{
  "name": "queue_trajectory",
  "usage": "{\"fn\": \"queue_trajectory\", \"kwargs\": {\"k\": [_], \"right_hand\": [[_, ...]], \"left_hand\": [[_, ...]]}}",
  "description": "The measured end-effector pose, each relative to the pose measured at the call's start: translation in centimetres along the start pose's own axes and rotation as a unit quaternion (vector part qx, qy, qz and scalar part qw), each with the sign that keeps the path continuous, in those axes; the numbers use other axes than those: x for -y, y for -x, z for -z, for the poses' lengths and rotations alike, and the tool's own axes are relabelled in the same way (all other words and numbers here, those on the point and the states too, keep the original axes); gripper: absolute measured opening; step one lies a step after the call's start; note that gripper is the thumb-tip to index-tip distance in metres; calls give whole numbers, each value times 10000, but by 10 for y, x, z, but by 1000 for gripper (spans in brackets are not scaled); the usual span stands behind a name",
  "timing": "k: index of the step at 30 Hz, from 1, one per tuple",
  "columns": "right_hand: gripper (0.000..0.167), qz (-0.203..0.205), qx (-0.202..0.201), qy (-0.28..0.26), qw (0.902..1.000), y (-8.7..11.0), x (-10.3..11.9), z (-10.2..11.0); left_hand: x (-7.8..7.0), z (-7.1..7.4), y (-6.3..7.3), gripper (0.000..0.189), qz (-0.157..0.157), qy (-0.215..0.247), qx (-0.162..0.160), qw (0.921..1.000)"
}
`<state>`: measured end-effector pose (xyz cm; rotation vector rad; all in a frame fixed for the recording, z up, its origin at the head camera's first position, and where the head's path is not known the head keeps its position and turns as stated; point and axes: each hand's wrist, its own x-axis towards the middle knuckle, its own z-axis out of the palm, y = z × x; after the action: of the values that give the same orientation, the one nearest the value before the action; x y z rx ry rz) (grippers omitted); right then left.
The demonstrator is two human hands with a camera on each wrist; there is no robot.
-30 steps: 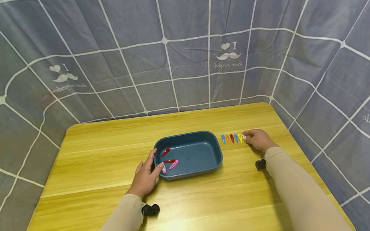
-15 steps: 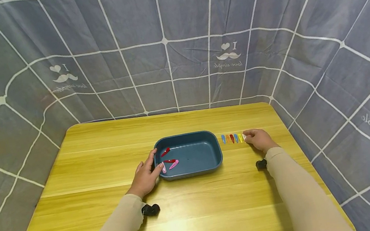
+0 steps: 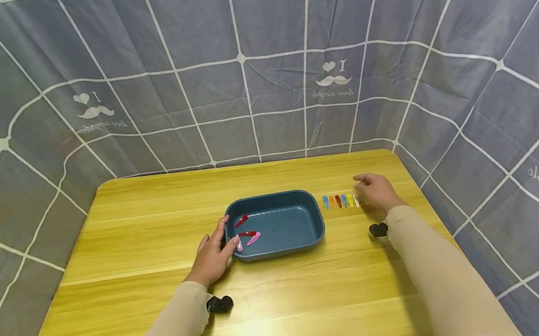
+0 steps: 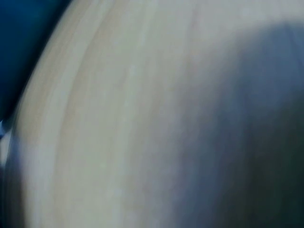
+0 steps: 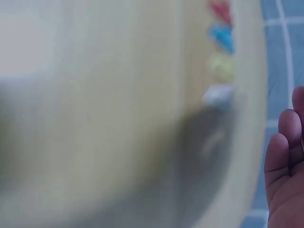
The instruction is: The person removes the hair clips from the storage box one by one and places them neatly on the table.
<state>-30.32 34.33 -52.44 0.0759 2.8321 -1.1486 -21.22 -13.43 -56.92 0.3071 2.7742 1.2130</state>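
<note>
In the head view, my left hand [image 3: 212, 256] rests at the left end of a dark blue plastic bin [image 3: 283, 251], thumb and index finger touching its rim. Inside lie red snap hair clips [image 3: 247, 233] and pink hair clips [image 3: 253, 238], near that hand. Right of the bin, several hair clips stand in a row: blue [image 3: 326, 202], orange, red [image 3: 338, 201], blue, yellow and a white hair clip [image 3: 356, 200] at the end. My right hand [image 3: 378, 192] hovers just beside the white clip, fingers extended, holding nothing. The right wrist view shows its straight fingers [image 5: 289, 126].
A yellow wood-grain table [image 3: 292, 311] carries everything. Grey cloth with a white grid [image 3: 195, 33] hangs behind and at both sides. Black wrist cameras sit at both cuffs. The left wrist view is blurred, showing mostly tabletop and a bit of the bin [image 4: 23, 42].
My right hand has let go of the white hair clip and lifted slightly away, leaving it at the row's right end. The left hand and bin have stayed put.
</note>
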Motion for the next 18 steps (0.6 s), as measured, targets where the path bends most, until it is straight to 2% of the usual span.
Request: {"fn": "queue_trajectory", "kwargs": {"k": [6,11,15,18], "right_hand": [[44,737,389,69,9965,-3,48,-12],[42,1072,864,154,9904,1,91,-32],[41,1479,1118,454,9816,4,119,-50],[41,1818,1401,633,9712,5,137,-66]], "left_hand": [[1,1,0,71,-25,27,30,10000],[3,1,-1,72,-91,71,51,9999],[3,2,-1,71,-132,140,138,9997],[2,4,-2,71,-97,231,217,9995]]}}
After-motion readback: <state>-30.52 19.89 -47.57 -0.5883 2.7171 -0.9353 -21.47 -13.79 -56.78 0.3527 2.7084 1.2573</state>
